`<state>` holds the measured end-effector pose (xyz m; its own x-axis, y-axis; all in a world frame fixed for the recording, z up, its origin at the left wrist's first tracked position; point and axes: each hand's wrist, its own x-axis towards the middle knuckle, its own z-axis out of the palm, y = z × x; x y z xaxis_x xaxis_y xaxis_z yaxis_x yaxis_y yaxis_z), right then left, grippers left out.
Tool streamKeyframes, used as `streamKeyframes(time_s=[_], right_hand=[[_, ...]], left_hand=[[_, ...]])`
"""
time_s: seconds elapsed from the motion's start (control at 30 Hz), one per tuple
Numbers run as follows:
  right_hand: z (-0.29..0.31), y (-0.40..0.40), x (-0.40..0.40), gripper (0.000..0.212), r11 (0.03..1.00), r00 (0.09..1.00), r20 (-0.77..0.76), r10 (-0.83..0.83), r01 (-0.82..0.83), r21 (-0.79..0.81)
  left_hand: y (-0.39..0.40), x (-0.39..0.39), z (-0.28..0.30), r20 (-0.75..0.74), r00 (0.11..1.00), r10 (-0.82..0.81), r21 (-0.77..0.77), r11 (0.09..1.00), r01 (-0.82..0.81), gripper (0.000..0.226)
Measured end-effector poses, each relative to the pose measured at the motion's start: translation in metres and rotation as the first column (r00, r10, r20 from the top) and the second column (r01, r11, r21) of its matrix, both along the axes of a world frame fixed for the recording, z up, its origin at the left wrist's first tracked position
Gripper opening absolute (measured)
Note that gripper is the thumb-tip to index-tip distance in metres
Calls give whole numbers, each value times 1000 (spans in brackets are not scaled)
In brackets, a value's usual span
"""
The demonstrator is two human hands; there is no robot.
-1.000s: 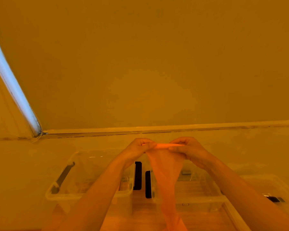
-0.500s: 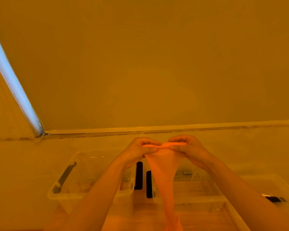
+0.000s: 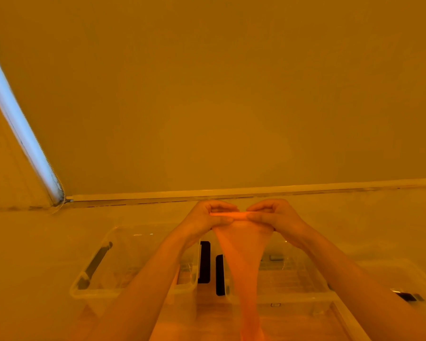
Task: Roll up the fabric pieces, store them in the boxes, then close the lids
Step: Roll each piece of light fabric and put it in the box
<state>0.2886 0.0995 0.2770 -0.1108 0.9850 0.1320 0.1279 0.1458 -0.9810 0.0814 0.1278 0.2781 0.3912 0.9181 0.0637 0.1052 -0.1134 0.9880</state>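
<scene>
Above the two clear boxes [image 3: 135, 262], the left hand [image 3: 202, 221] and right hand [image 3: 278, 217] pinch the fabric strip [image 3: 244, 254] along its top edge, which should roll evenly while the tail hangs taut.

I counted one piece of orange fabric [image 3: 241, 254], pinched at its top edge by my two hands, the left hand [image 3: 204, 221] and the right hand [image 3: 278, 217]. There were two clear boxes [image 3: 94, 289] [image 3: 303, 294] below them. I made out four dark latches: one [image 3: 95, 265], two [image 3: 204, 262] [image 3: 220, 275], one [image 3: 406, 297].
</scene>
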Motion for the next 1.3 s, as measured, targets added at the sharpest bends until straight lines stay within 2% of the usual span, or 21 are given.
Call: streamKeyframes(time_s=[0.2, 0.43, 0.57, 0.7, 0.87, 1.03, 1.2, 1.3], right_hand=[[-3, 2, 0, 17, 997, 999, -21, -45, 47, 60], [-6, 7, 0, 6, 1000, 1000, 22, -4, 5, -30], [-7, 12, 1, 18, 998, 999, 3, -46, 46, 38], [-9, 16, 2, 23, 996, 998, 44, -42, 39, 78], [-4, 19, 4, 20, 999, 995, 101, -15, 11, 44], [24, 24, 0, 17, 990, 985, 155, -74, 54, 129], [68, 32, -2, 15, 961, 942, 297, -155, 73, 268], [105, 34, -1, 14, 947, 947, 267, -179, 93, 307]], left_hand=[[1, 1, 2, -85, 996, 14, -36, 999, -17, 18], [4, 1, 0, -114, 993, 12, 17, 1000, -11, 27], [9, 2, 0, -95, 996, 2, -9, 1000, -3, 26], [12, 3, 2, -156, 988, 17, -15, 1000, -20, 21], [16, -1, 8, -159, 986, 41, 2, 999, -41, 23], [22, -4, 23, -81, 996, 48, 15, 999, -47, 14], [30, -8, 50, -56, 991, 120, 125, 986, -112, 8], [37, -5, 82, 2, 986, 165, 193, 968, -162, 10]])
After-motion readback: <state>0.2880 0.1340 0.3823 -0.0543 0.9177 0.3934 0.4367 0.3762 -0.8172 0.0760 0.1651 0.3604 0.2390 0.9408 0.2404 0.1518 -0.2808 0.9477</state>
